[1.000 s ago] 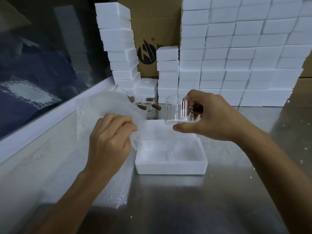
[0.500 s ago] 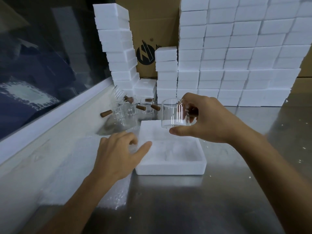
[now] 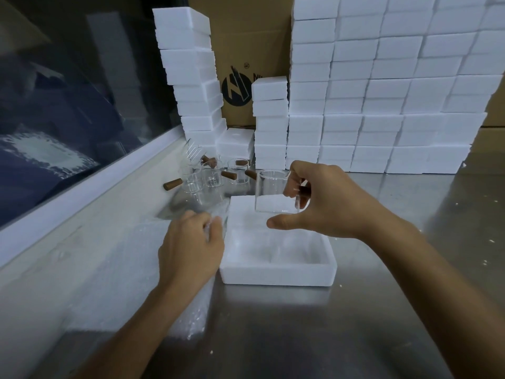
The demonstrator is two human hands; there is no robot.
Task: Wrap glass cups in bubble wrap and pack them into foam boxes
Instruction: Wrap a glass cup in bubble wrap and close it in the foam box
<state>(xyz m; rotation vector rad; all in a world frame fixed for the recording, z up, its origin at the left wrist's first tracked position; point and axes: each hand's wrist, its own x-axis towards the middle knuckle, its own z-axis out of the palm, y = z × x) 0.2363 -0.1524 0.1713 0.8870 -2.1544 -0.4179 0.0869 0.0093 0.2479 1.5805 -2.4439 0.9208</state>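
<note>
right hand grips a clear glass cup by its handle, upright above the open foam box. left hand, fingers curled, pinches the bubble wrap just left of the box.

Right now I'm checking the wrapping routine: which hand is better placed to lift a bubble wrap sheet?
Left. The left hand already rests on the bubble wrap stack, fingers curled at its edge. The right hand is occupied holding the glass cup above the foam box.
</note>
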